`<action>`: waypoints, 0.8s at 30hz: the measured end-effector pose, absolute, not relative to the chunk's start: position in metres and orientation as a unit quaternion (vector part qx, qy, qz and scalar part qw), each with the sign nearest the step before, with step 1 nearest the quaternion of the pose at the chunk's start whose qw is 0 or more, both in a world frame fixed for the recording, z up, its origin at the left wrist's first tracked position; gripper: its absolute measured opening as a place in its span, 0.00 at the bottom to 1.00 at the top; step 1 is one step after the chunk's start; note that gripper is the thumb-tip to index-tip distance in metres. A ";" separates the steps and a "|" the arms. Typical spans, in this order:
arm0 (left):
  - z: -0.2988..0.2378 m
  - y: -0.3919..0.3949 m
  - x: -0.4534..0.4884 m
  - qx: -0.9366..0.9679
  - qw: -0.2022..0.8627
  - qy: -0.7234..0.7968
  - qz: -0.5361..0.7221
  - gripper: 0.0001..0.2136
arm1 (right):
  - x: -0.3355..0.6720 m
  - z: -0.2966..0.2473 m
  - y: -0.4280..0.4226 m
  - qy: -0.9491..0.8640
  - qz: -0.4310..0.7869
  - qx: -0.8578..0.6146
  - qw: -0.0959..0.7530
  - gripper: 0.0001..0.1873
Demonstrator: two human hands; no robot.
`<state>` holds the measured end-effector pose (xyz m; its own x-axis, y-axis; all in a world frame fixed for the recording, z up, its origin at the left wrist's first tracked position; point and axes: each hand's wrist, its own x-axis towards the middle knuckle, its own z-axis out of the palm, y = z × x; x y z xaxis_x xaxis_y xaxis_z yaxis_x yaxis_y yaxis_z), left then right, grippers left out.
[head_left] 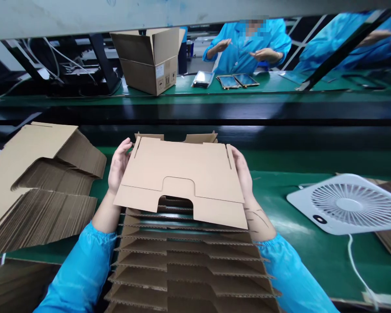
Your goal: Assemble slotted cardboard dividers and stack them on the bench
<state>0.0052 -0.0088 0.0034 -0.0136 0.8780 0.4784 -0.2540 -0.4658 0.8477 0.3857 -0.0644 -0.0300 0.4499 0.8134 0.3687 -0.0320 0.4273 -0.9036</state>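
Observation:
A folded cardboard piece with slots near its sides and a cut-out in its front edge lies between my two hands. My left hand cups its left side, fingers curled at the edge. Along the right side rests my right hand, its fingertips hidden behind the cardboard. Beneath and toward me runs a row of similar folded cardboard pieces, nested one behind another. Left of them is a big stack of flat cardboard sheets with notched edges.
A white fan with a cable lies on the green bench at right, more cardboard beside it. Beyond a dark rail stand an open carton and several flat screens. Two people in blue work across the bench.

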 end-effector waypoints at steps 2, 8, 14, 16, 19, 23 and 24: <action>-0.001 -0.005 0.003 0.551 0.422 0.281 0.663 0.26 | 0.383 -0.028 -0.064 -0.405 0.211 -0.440 0.773 0.23; -0.004 -0.004 0.001 0.564 0.421 0.272 0.656 0.26 | 0.383 -0.016 -0.080 -0.465 0.079 -0.456 0.755 0.22; -0.005 -0.004 0.000 0.568 0.415 0.268 0.658 0.27 | 0.383 -0.022 -0.079 -0.477 0.172 -0.403 0.762 0.30; -0.006 -0.003 0.001 0.559 0.411 0.269 0.668 0.28 | 0.380 -0.022 -0.076 -0.471 0.206 -0.377 0.771 0.29; -0.009 -0.002 0.002 0.549 0.422 0.275 0.667 0.26 | 0.376 -0.019 -0.075 -0.479 0.231 -0.369 0.762 0.26; -0.012 -0.003 0.003 0.553 0.413 0.289 0.663 0.27 | 0.376 -0.020 -0.076 -0.479 0.216 -0.382 0.760 0.28; -0.012 -0.003 0.003 0.553 0.402 0.293 0.668 0.27 | 0.377 -0.021 -0.077 -0.482 0.202 -0.390 0.758 0.29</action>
